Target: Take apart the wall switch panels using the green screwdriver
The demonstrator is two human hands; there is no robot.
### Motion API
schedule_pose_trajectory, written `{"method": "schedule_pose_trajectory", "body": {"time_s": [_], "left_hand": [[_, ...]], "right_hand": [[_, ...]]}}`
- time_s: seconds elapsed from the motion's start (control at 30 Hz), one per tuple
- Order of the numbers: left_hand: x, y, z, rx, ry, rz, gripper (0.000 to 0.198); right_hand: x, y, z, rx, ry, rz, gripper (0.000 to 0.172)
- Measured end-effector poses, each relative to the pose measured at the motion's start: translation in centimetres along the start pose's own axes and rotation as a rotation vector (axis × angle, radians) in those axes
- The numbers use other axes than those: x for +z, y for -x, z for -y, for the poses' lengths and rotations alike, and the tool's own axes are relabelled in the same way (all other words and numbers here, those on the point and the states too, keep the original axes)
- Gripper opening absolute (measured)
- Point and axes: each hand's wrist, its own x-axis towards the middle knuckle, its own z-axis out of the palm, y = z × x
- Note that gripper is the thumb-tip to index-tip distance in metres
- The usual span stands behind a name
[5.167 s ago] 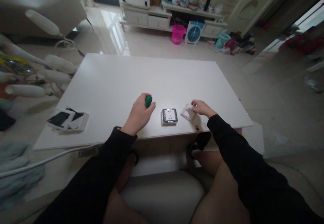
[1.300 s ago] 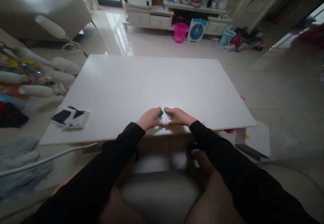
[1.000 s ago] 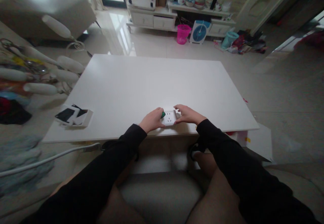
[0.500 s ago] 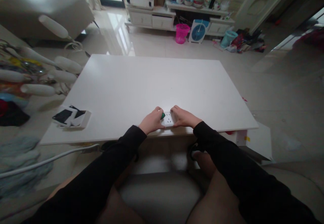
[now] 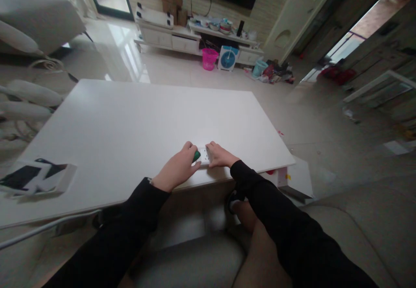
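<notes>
A white wall socket point(image 5: 204, 158) with dark slots lies near the front edge of the white table point(image 5: 156, 114), between my two hands. My left hand point(image 5: 180, 165) is closed at the socket's left side, thumb near its front edge and fingers at the back. Under those fingers shows the rounded end of a green object point(image 5: 196, 156); the rest of it is hidden by the hand. On the opposite side, my right hand point(image 5: 221, 154) grips the socket's right end, with its fingers curled at the far edge and the thumb at the near edge.
An open white box point(image 5: 66, 179) holding black and white pieces sits at the table's left end. Below the front edge runs a pale cable point(image 5: 48, 225). An opened drawer point(image 5: 297, 177) juts out at the right. Chairs with white backs stand at the left.
The view has turned to the right, so the table and box appear further left. Both hands stay on the socket, and more of it is covered by them.
</notes>
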Motion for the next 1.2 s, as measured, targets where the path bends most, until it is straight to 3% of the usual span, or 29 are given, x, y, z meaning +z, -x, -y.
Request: {"method": "schedule_pose_trajectory", "body": {"time_s": [0.13,0.37,0.47,0.63,0.77,0.9,1.07,1.2], "left_hand": [[-0.6,-0.2,-1.1,0.01,-0.029,-0.001,0.009],[-1.5,-0.2,-2.6,-0.016,-0.051,0.037,0.011],[-1.7,-0.4,-3.1,-0.015,-0.065,0.053,0.012],[-0.9,-0.9,-3.5,0.05,-0.079,0.113,0.019],[0.3,-1.1,-3.6,0.083,-0.064,0.142,0.021],[0.6,-0.7,-3.5,0.058,-0.049,0.162,0.022],[0.2,0.1,-3.4,0.017,-0.048,0.189,0.022],[-0.3,0.3,-4.0,0.0,-0.022,0.204,0.023]], "right_hand": [[-2.0,1.3,-3.8,0.14,0.014,0.015,0.081],[-6.1,6.4,-10.3,0.422,0.077,-0.02,0.09],[-5.7,7.3,-10.0,0.554,0.166,-0.049,0.095],[-1.9,6.4,-7.0,0.669,0.199,0.057,0.08],[-0.6,5.5,-7.2,0.742,0.238,0.111,0.094],[-2.7,5.6,-10.7,0.809,0.292,0.118,0.101],[-6.6,6.5,-16.6,0.828,0.349,0.082,0.097],[-8.4,6.6,-20.8,0.851,0.361,0.058,0.097]]}}
